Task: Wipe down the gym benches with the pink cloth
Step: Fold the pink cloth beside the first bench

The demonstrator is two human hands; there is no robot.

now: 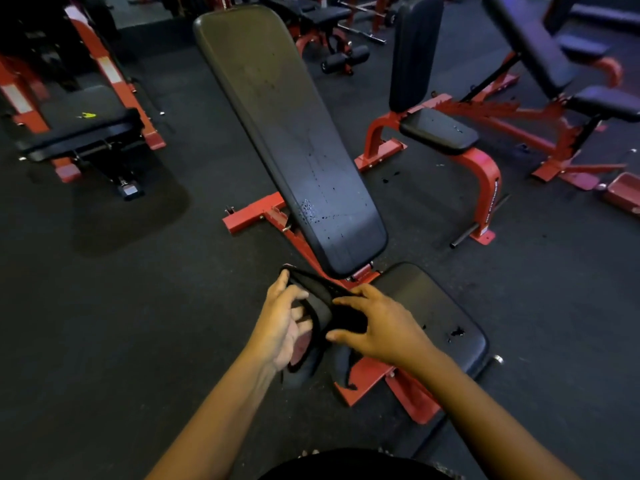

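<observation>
Hanging limp, a dark-edged cloth [320, 306] is gripped in the curled fingers of left hand [282, 323] and right hand [384, 329]. Bench [294, 133]: long black padding, droplet-speckled; red steel frame [249, 216].

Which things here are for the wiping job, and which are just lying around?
For the job: cloth, held by left hand and right hand; back pad; seat pad; bench on the left; bench on the right.

Just lying around: metal bar at the back; dark spots on the floor.
</observation>
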